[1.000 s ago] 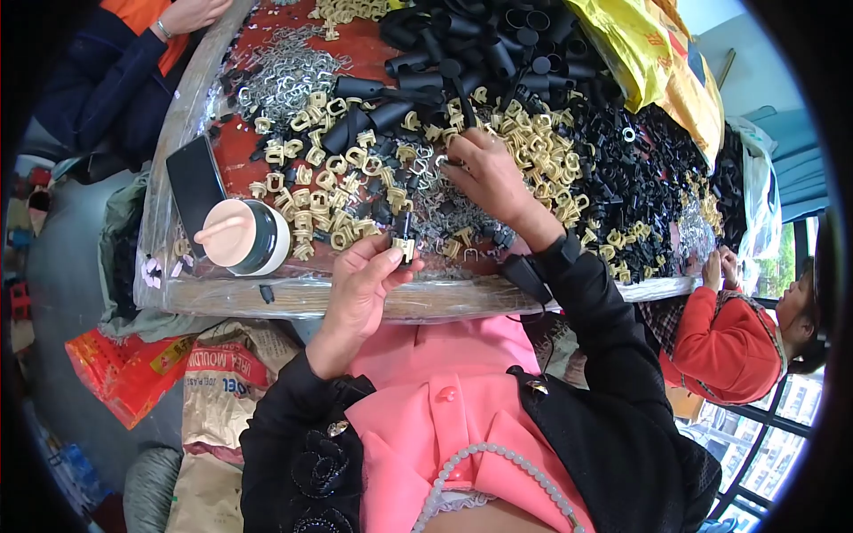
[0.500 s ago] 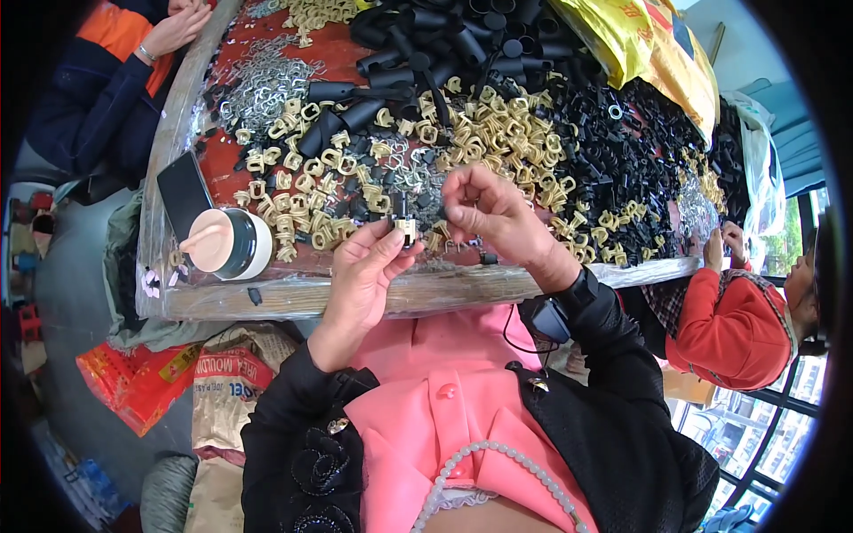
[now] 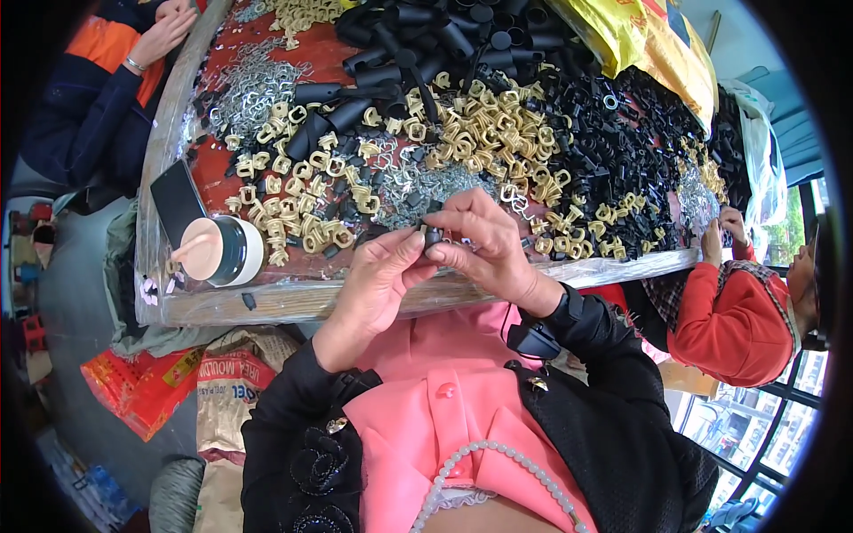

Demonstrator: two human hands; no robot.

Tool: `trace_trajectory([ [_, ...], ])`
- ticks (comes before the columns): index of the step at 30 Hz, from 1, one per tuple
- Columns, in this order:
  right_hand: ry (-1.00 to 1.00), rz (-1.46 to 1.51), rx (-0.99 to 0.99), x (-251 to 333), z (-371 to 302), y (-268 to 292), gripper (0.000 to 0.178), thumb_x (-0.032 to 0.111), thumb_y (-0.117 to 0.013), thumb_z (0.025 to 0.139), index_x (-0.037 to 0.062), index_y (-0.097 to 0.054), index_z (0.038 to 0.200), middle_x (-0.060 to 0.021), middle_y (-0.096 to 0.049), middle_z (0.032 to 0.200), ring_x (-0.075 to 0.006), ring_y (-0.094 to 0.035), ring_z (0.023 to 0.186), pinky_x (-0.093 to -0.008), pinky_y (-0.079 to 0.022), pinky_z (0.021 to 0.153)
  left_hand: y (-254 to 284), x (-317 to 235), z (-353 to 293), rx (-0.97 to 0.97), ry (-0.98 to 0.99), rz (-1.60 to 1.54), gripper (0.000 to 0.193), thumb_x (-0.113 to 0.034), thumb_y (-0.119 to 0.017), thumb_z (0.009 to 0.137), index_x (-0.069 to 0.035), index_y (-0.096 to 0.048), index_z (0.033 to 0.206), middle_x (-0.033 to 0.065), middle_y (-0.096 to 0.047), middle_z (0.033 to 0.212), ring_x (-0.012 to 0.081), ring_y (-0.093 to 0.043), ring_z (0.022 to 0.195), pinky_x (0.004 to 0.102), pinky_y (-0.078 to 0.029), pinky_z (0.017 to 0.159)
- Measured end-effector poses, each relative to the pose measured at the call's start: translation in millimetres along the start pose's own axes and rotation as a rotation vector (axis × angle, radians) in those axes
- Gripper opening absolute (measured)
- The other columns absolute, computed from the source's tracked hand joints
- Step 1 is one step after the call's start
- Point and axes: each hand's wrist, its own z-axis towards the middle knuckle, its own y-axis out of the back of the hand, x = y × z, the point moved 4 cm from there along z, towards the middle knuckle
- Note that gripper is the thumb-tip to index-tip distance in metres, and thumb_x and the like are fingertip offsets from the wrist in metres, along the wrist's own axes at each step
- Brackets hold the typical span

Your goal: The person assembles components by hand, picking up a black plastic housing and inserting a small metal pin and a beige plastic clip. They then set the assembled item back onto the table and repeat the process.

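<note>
Over the near edge of the table, my left hand [image 3: 378, 271] and my right hand [image 3: 489, 249] meet at the fingertips. Both are closed on one small black part [image 3: 433, 236], held upright between thumbs and forefingers. My fingers cover much of it, so its full shape is hidden. Just beyond my hands lie loose silver wire hooks [image 3: 435, 185] and pale gold loop-shaped fittings [image 3: 302, 200]. Small black pieces [image 3: 613, 147] are heaped farther right.
Black tubes [image 3: 418, 44] pile up at the back, beside a yellow bag [image 3: 657, 49]. A round jar [image 3: 235, 253] and a phone [image 3: 178, 200] sit at the left edge. One person in an orange-and-navy sleeve [image 3: 93, 98] stands left; another in red [image 3: 724, 320] works right.
My right hand has come left and down to meet my left hand, and its fingers now grip the small part too. My left hand has shifted slightly right. The view has moved a little.
</note>
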Motion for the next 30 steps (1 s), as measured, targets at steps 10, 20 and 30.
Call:
trace_trajectory([
  [10,0.317,-0.335,0.09,5,-6,-5,0.036,0.016,-0.068,0.064,0.0027,-0.059,0.096,-0.006,-0.048,0.081,-0.0213,-0.049,0.068,-0.0306,-0.041,0.058,0,4,0,0.013,0.049,0.122,0.025,-0.021,-0.049,0.087,0.0,-0.053,0.1,0.0043,-0.057,0.083,0.0101,-0.057,0.07,0.0222,-0.05,0.064],
  [20,0.203,-0.639,-0.193,-56,91,48,0.029,0.01,-0.066,0.069,0.0031,-0.056,0.096,-0.0112,-0.056,0.085,-0.0264,-0.056,0.074,-0.0316,-0.046,0.061,26,-5,4,0.089,-0.055,0.307,0.03,-0.027,-0.049,0.086,0.001,-0.052,0.097,0.0089,-0.058,0.084,0.0116,-0.057,0.066,0.0207,-0.048,0.055],
  [30,-0.1,-1.054,-0.174,-142,153,57,0.039,0.019,-0.06,0.074,0.0046,-0.047,0.108,-0.0119,-0.055,0.096,-0.0308,-0.053,0.088,-0.0349,-0.042,0.073,20,-1,4,-0.001,-0.024,0.244,0.03,-0.022,-0.054,0.084,0.0,-0.049,0.103,0.0102,-0.059,0.089,0.0127,-0.057,0.071,0.0225,-0.048,0.06],
])
